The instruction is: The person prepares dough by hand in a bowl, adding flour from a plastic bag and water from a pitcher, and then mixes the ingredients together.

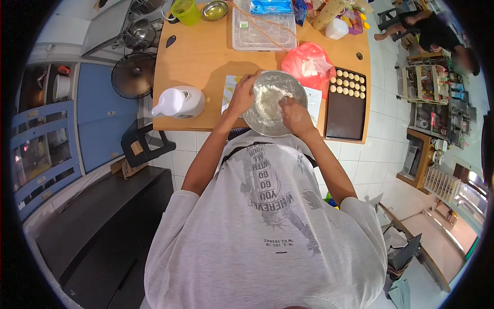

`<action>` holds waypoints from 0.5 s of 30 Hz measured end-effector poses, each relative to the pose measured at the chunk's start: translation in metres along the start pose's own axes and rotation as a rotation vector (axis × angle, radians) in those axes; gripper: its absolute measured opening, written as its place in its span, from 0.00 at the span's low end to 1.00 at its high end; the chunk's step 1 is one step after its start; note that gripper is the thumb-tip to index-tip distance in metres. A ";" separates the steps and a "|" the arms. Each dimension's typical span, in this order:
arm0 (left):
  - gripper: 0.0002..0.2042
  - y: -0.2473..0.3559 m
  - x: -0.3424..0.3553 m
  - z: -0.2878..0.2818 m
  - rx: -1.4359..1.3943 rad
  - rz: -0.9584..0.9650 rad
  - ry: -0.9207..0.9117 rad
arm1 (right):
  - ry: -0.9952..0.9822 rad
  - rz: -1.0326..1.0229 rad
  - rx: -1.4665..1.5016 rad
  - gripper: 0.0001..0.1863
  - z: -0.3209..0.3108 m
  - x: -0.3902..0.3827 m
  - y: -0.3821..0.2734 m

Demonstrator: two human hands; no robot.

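Observation:
A steel mixing bowl (pixel 265 123) with pale flour or dough (pixel 268 98) inside sits near the table's front edge, over printed paper (pixel 314 103). My left hand (pixel 243 94) grips the bowl's left rim. My right hand (pixel 294 114) reaches into the bowl from the right, fingers curled into the pale mixture; what they hold is hidden. Right of the bowl, a dark baking tray (pixel 345 118) carries rows of small round pale pieces (pixel 348 85). Behind it lies a pink plastic bag (pixel 303 64). A white appliance (pixel 182 103) stands to the left of the bowl.
On the wooden table's (pixel 206 54) back are a clear lidded box (pixel 257 36), green jug (pixel 188 13), steel bowl (pixel 215 11) and assorted containers (pixel 337 28). A fan (pixel 134 74) and black chair (pixel 139 144) are leftward. Another person (pixel 437 31) is at upper right, near shelving (pixel 427 82).

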State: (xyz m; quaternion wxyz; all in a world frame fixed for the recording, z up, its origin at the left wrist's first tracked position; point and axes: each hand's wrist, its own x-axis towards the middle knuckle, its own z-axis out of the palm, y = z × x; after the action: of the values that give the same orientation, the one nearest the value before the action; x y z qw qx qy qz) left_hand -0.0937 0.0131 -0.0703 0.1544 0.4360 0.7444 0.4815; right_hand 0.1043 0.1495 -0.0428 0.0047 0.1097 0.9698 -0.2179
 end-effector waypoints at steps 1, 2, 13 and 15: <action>0.36 0.000 0.000 -0.001 0.001 -0.003 -0.001 | 0.002 -0.013 -0.038 0.16 0.002 0.000 0.000; 0.36 0.001 0.000 -0.001 0.001 -0.005 -0.002 | 0.003 -0.025 -0.077 0.15 0.004 -0.002 -0.001; 0.36 -0.002 -0.003 -0.002 0.024 -0.045 -0.033 | -0.152 0.073 -0.148 0.24 -0.007 0.012 0.017; 0.36 -0.002 -0.001 -0.001 0.018 -0.032 -0.031 | -0.189 0.003 -0.203 0.24 -0.004 0.016 0.024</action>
State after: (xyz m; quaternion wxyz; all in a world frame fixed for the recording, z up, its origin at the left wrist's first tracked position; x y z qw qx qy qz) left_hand -0.0943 0.0112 -0.0715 0.1697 0.4329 0.7529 0.4657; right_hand 0.0944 0.1757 -0.0500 0.1075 0.0889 0.9819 -0.1280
